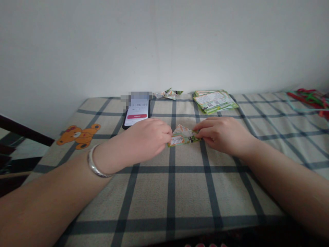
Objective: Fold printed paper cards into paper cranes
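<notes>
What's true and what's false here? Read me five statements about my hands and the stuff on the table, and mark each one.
1. The left hand and right hand both touch the folded paper. True.
2. The phone lies to the right of the printed sheets. False: it lies to their left.
3. The orange bear lies to the left of the phone. True.
4. The bracelet is on the right wrist. False: it is on the left wrist.
5. The tablecloth is plain red. False: it is light with dark stripes.
</notes>
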Demonstrator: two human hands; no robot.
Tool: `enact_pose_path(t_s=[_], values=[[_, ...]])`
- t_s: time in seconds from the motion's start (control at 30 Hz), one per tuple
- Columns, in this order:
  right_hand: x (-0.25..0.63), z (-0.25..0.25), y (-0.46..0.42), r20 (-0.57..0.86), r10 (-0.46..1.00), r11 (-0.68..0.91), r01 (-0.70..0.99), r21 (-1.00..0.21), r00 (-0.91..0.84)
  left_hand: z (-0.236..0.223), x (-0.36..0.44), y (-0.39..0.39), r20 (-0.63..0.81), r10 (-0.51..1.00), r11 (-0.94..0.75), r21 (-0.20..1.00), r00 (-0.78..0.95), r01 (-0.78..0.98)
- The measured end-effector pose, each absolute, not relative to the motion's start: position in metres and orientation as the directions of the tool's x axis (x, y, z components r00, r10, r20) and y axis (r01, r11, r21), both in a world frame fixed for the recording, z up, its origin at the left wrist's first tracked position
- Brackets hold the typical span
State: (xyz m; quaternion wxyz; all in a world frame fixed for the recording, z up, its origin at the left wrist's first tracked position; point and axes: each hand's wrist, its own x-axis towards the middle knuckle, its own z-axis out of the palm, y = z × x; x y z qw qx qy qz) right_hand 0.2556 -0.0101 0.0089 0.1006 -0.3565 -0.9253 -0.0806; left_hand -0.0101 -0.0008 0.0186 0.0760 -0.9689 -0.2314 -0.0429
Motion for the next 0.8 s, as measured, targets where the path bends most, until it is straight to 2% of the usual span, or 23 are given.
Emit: enact_pose_path(t_s=[0.47,0.63,0.8], values=[[0.2634,0.0126,-0.0096,0.199,0.674,0.716,0.695,0.062,-0.712,0.0222,-0.0118,-0.0016,0.119,0.466,-0.878,-0.056,0.877,0.475],[0.2621,0.0115,-0.0098,0.227,0.673,0.714,0.699,0.052,-0.704,0.0209,-0.0133,0.0016,0.139,0.427,-0.897,-0.060,0.894,0.438],[0.2577,0.0075,-0.0087,0.276,0.733,0.643,0.766,0.018,-0.622,0.0136,-0.0156,0.0041,0.162,0.418,-0.894,-0.100,0.894,0.436]])
